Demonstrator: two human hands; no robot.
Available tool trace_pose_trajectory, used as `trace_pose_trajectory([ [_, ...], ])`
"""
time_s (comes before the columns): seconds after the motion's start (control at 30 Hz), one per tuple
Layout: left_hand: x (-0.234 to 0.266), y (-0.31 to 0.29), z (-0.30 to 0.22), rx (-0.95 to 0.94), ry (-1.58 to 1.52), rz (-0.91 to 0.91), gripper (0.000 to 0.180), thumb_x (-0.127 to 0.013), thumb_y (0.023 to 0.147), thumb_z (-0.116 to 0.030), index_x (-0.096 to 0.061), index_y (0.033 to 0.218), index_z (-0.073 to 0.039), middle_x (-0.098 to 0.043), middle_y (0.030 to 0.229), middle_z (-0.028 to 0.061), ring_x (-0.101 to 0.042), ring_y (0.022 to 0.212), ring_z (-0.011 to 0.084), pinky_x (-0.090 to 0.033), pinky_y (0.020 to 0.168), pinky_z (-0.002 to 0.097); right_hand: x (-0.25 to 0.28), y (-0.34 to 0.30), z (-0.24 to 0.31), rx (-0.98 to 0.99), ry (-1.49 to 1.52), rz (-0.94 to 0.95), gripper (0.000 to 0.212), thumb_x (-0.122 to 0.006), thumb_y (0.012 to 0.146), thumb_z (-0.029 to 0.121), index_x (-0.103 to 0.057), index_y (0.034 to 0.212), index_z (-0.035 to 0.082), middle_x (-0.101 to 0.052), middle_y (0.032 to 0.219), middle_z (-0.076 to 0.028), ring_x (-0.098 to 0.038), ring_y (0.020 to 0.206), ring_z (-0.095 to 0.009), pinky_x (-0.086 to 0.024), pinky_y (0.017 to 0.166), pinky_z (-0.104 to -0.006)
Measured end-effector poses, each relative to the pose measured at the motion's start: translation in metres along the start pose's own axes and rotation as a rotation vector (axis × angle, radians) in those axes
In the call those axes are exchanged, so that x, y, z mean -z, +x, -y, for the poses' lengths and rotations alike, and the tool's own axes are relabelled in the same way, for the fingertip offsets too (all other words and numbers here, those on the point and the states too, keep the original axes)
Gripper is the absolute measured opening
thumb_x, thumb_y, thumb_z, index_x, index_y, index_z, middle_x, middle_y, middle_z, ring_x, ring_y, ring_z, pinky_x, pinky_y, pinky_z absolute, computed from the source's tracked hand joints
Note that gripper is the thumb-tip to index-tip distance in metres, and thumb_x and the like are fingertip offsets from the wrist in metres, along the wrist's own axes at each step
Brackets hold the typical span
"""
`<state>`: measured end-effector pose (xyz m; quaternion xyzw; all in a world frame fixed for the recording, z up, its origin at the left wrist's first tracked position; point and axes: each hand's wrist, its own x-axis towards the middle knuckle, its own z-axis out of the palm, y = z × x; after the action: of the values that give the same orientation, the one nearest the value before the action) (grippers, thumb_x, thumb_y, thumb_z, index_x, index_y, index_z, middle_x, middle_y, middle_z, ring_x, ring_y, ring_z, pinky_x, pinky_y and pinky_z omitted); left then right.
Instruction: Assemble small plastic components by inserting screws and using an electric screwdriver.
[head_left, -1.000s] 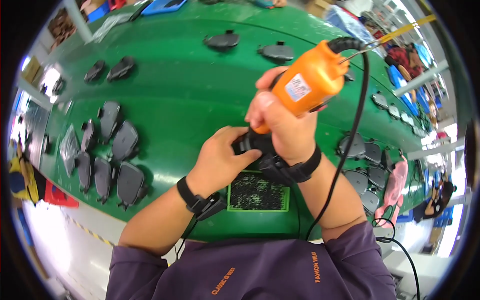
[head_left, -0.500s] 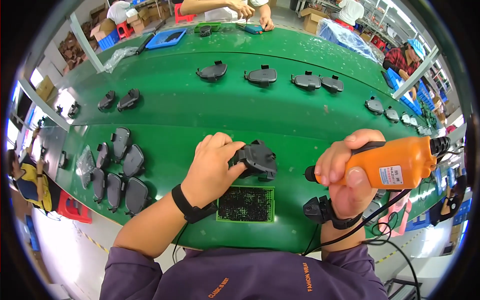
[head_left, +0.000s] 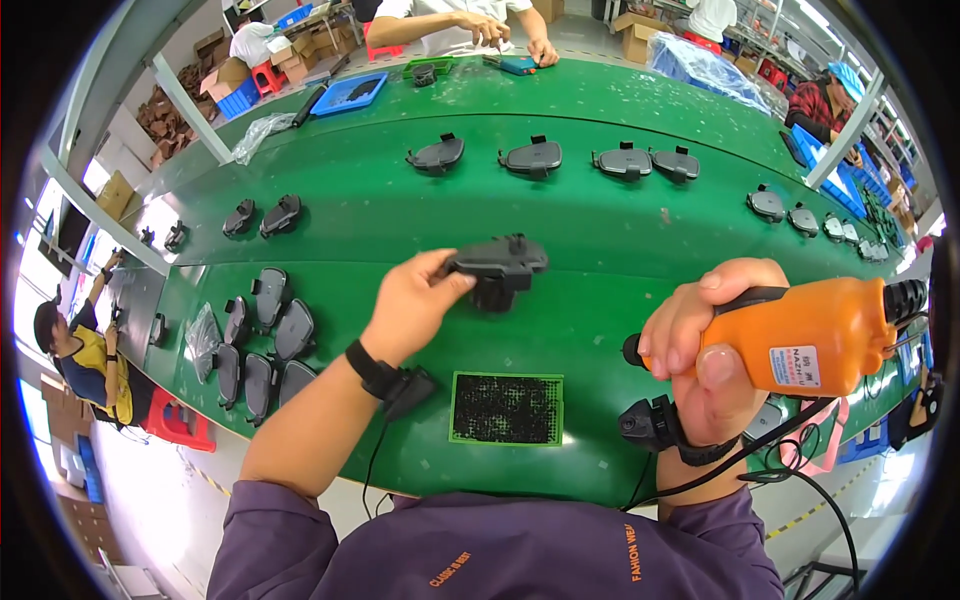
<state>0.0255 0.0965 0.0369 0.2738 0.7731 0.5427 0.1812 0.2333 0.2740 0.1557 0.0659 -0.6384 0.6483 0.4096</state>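
Observation:
My left hand grips a black car phone holder by its near left edge. The holder is raised over the middle of the green table, its clamp arms toward the far side, slightly blurred. My right hand is wrapped round an orange electric screwdriver, whose black nose points left toward the table's middle. Its tip is hardly visible. Between my forearms lies a shallow green tray full of small black screws.
Several phone holders lie left beside a clear plastic bag. A row of holders runs along the strip beyond, with more at right. A black cable hangs by my right arm. Co-workers' hands work across the table.
My left hand has moved the phone holder up and away from me, turning it as it goes. The right hand still grips the screwdriver in nearly the same place. The whole view has shifted slightly.

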Motion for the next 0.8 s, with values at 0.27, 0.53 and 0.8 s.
trace_pose_trajectory([
  [0.27, -0.027, -0.013, 0.013, 0.083, -0.241, 0.112, 0.035, -0.066, 0.092, -0.009, -0.064, 0.125, 0.001, -0.071, 0.095, 0.0021, -0.061, 0.082, 0.0063, -0.050, 0.078, 0.0234, -0.002, 0.000, -0.004, -0.031, -0.007, -0.013, 0.047, -0.076, 0.087, 0.031, -0.046, 0.110, 0.002, -0.052, 0.063, -0.002, -0.051, 0.050, -0.013, -0.048, 0.051, -0.0283],
  [0.53, -0.018, -0.002, 0.010, 0.251, -0.629, 0.113, 0.031, -0.057, 0.097, -0.007, -0.061, 0.127, 0.000, -0.068, 0.094, 0.0031, -0.062, 0.078, 0.0104, -0.053, 0.075, 0.0261, -0.003, 0.001, -0.005, -0.046, 0.001, 0.025, 0.045, -0.075, 0.088, 0.029, -0.046, 0.110, 0.003, -0.051, 0.063, -0.002, -0.051, 0.050, -0.013, -0.048, 0.051, -0.0283],
  [0.8, 0.061, 0.101, 0.032, 0.150, -0.641, -0.282, 0.034, -0.051, 0.093, 0.004, -0.056, 0.127, -0.001, -0.068, 0.096, 0.0079, -0.064, 0.072, 0.0140, -0.055, 0.063, 0.0259, 0.001, 0.003, -0.004, -0.028, -0.018, 0.008, 0.045, -0.073, 0.088, 0.030, -0.045, 0.109, 0.002, -0.050, 0.062, -0.002, -0.051, 0.051, -0.013, -0.047, 0.051, -0.0281],
])
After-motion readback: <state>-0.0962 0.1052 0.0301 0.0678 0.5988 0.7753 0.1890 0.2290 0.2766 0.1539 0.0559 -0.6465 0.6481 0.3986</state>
